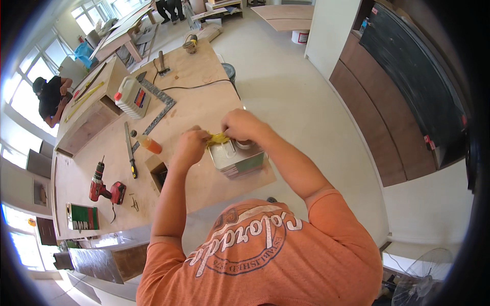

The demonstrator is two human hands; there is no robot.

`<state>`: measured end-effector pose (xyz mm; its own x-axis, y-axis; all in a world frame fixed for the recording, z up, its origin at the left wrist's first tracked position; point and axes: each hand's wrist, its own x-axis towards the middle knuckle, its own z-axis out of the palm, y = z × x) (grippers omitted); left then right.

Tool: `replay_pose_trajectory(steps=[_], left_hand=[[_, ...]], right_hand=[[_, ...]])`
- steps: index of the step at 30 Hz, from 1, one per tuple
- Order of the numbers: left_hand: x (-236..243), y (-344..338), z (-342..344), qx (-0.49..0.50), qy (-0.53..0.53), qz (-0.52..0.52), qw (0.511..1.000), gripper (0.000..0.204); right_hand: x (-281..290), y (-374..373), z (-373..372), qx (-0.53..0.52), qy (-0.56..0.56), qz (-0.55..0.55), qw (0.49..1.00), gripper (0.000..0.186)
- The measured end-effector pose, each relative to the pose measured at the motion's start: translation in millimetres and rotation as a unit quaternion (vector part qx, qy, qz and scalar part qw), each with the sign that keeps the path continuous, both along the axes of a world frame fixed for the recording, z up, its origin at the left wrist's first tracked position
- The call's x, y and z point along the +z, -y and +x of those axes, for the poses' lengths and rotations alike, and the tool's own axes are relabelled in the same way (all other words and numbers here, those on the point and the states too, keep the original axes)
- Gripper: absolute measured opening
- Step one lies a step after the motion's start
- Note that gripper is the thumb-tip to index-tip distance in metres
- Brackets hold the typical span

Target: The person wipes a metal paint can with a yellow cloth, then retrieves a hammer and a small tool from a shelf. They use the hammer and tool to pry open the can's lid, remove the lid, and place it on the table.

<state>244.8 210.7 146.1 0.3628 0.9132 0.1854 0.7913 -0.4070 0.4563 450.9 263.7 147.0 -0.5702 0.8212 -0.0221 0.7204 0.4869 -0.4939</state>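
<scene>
Two hands are pinching a yellow rag (pixel 218 138) above a tin (pixel 240 164).
The left hand (pixel 192 146) is gripping the rag's left end and the right hand (pixel 243 125) its right end, both curling narrow; some fingertips are hiding in the folds. The rag is running left to right, its long axis tilting slightly up toward the right hand, over the tin's far edge; whether it is touching metal, I cannot tell. The tin is standing upright near the tabletop's (pixel 204 108) edge, its longer side running left to right.
</scene>
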Motion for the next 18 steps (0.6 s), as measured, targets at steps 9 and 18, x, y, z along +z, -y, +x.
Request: replay_pose_trajectory(steps=[9,18], left_hand=[[34,37,-68,0.194,0.168,-0.002,0.966,0.015],[-36,62,42,-0.048,0.054,0.075,0.995,0.012]], right_hand=[[21,24,17,-0.087,-0.363,-0.037,0.927,0.039],[7,54,15,0.049,-0.260,0.054,0.963,0.039]])
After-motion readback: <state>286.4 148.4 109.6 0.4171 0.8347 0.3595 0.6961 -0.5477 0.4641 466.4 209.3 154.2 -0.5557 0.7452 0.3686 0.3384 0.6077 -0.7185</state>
